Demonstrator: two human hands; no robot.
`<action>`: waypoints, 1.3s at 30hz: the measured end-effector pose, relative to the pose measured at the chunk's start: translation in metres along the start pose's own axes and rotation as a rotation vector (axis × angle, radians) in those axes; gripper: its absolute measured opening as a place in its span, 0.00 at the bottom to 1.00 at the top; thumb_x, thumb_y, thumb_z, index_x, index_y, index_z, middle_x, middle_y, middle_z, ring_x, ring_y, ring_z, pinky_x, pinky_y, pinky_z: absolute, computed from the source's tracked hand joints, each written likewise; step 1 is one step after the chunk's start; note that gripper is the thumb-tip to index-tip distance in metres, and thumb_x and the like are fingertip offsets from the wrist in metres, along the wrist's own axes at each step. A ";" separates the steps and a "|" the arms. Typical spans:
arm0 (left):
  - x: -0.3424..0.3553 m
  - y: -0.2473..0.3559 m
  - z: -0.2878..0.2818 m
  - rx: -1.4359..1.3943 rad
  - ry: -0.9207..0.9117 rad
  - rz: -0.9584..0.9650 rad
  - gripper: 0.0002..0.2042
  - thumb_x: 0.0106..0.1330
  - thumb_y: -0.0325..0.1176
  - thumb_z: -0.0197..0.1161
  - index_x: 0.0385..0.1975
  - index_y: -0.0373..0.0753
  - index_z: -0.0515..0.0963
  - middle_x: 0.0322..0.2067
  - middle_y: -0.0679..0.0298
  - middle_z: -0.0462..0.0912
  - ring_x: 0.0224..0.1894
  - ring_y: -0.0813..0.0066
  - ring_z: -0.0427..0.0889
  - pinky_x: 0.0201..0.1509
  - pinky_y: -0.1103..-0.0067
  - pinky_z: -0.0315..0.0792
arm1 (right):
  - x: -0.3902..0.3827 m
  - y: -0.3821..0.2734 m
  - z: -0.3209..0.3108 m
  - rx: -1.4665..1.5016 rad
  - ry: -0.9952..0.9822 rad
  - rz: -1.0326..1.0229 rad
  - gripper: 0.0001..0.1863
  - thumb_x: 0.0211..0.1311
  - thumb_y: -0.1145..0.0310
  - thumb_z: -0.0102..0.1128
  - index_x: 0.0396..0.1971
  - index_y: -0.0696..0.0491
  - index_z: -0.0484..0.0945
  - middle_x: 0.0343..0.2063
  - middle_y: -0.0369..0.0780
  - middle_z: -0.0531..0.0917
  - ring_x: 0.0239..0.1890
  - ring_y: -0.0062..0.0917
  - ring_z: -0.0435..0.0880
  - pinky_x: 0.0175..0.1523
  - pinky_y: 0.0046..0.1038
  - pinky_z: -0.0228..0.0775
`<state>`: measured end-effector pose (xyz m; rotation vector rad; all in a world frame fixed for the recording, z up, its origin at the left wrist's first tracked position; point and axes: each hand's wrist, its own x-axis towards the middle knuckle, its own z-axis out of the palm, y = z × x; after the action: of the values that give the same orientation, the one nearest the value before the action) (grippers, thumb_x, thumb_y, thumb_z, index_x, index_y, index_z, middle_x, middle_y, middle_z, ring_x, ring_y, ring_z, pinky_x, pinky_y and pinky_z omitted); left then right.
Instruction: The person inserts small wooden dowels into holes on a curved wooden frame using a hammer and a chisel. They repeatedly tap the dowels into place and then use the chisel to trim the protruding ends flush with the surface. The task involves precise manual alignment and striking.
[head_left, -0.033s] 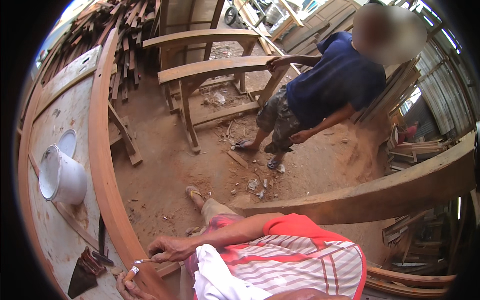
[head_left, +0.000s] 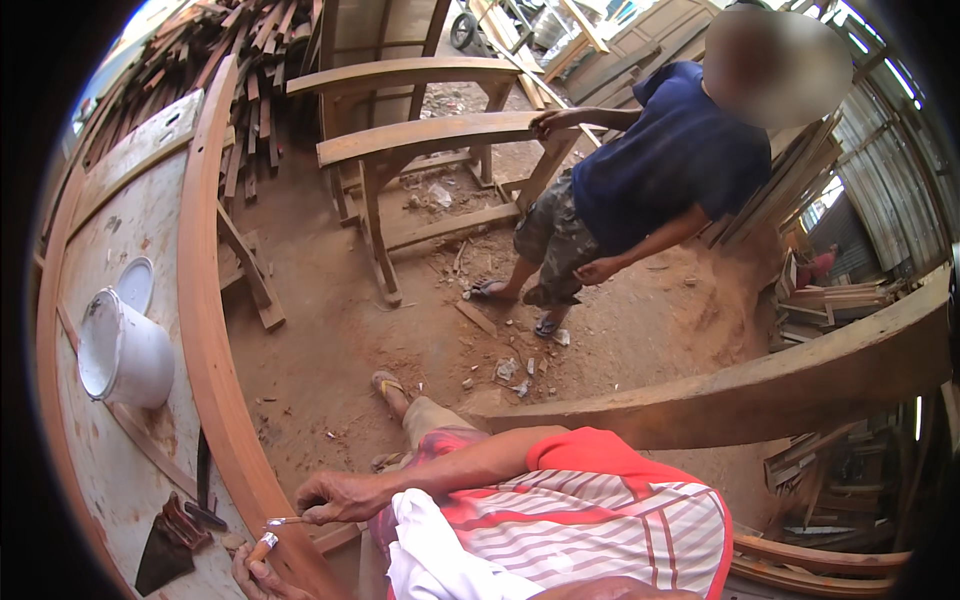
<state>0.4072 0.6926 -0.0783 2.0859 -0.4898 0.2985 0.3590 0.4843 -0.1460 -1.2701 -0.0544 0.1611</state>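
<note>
Reaching in from the red-sleeved arm, my right hand [head_left: 345,497] is closed in a pinch on a thin stick-like piece [head_left: 288,521] with a pale, shiny end. Below it my left hand [head_left: 262,578] grips an orange-brown wooden handle [head_left: 259,550] with a silver band; I cannot tell the kind of tool. The two held ends almost meet over the reddish wooden beam [head_left: 212,330] along the bench. Beside my left hand lie a dark-bladed tool with a brown wooden handle [head_left: 184,522] and a black, hammer-like tool [head_left: 204,480].
A white bucket [head_left: 138,360] stands on the pale bench top [head_left: 120,250], its lid [head_left: 135,284] behind. Another person [head_left: 670,160] in dark blue rests a hand on a wooden trestle [head_left: 430,135]. A long curved beam [head_left: 730,400] spans the right. Scrap wood [head_left: 225,80] is heaped at far left.
</note>
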 end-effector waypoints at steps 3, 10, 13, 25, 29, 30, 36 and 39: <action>0.004 0.014 0.009 -0.002 0.052 -0.029 0.20 0.81 0.41 0.52 0.44 0.26 0.79 0.39 0.56 0.86 0.40 0.64 0.83 0.48 0.71 0.78 | 0.002 0.001 -0.008 -0.071 0.017 0.007 0.12 0.64 0.66 0.61 0.30 0.62 0.78 0.21 0.36 0.75 0.27 0.20 0.73 0.33 0.30 0.66; -0.001 0.016 0.012 0.072 0.142 0.007 0.21 0.81 0.44 0.55 0.42 0.26 0.80 0.30 0.60 0.89 0.32 0.66 0.85 0.38 0.73 0.81 | 0.006 0.009 -0.014 -0.145 -0.038 0.010 0.13 0.67 0.65 0.62 0.36 0.63 0.79 0.24 0.41 0.77 0.30 0.23 0.74 0.36 0.33 0.68; 0.004 0.017 0.010 0.000 0.123 -0.089 0.18 0.81 0.38 0.53 0.48 0.23 0.77 0.42 0.53 0.85 0.43 0.61 0.83 0.51 0.69 0.78 | 0.008 0.003 -0.010 -0.154 -0.037 -0.030 0.13 0.68 0.66 0.60 0.37 0.63 0.79 0.25 0.41 0.78 0.30 0.23 0.75 0.37 0.34 0.68; -0.011 -0.011 0.000 0.081 0.124 -0.125 0.09 0.72 0.26 0.64 0.48 0.32 0.81 0.44 0.54 0.86 0.48 0.61 0.84 0.55 0.69 0.77 | 0.016 -0.006 -0.009 -0.270 -0.007 0.092 0.11 0.66 0.74 0.63 0.47 0.58 0.84 0.36 0.45 0.86 0.35 0.30 0.86 0.42 0.32 0.78; -0.005 -0.016 -0.004 0.017 0.113 0.027 0.10 0.72 0.28 0.65 0.49 0.31 0.81 0.44 0.56 0.87 0.46 0.63 0.85 0.52 0.72 0.78 | 0.022 -0.018 0.001 -0.535 -0.036 -0.028 0.08 0.66 0.75 0.63 0.43 0.58 0.83 0.31 0.46 0.83 0.33 0.35 0.85 0.39 0.34 0.76; -0.003 -0.016 -0.004 0.005 0.096 0.026 0.11 0.72 0.29 0.65 0.49 0.31 0.81 0.44 0.56 0.87 0.46 0.64 0.86 0.51 0.72 0.79 | 0.024 -0.021 0.003 -0.589 -0.026 -0.065 0.08 0.66 0.75 0.63 0.43 0.58 0.83 0.31 0.47 0.83 0.33 0.36 0.85 0.39 0.34 0.76; 0.001 -0.008 -0.002 0.007 0.109 0.040 0.11 0.72 0.30 0.66 0.49 0.31 0.81 0.44 0.56 0.87 0.44 0.65 0.86 0.48 0.74 0.79 | 0.037 -0.026 0.007 -0.667 -0.025 -0.168 0.07 0.66 0.74 0.62 0.42 0.58 0.82 0.32 0.48 0.82 0.34 0.42 0.84 0.41 0.38 0.75; 0.001 -0.010 -0.002 -0.001 0.111 0.032 0.11 0.72 0.30 0.66 0.49 0.31 0.81 0.44 0.56 0.87 0.45 0.66 0.86 0.49 0.74 0.79 | 0.044 -0.024 0.005 -0.726 -0.057 -0.195 0.07 0.67 0.73 0.61 0.41 0.58 0.81 0.32 0.49 0.81 0.35 0.45 0.83 0.41 0.40 0.74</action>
<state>0.4128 0.6988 -0.0845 2.0496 -0.4569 0.4304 0.4041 0.4889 -0.1239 -1.9723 -0.3065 0.0029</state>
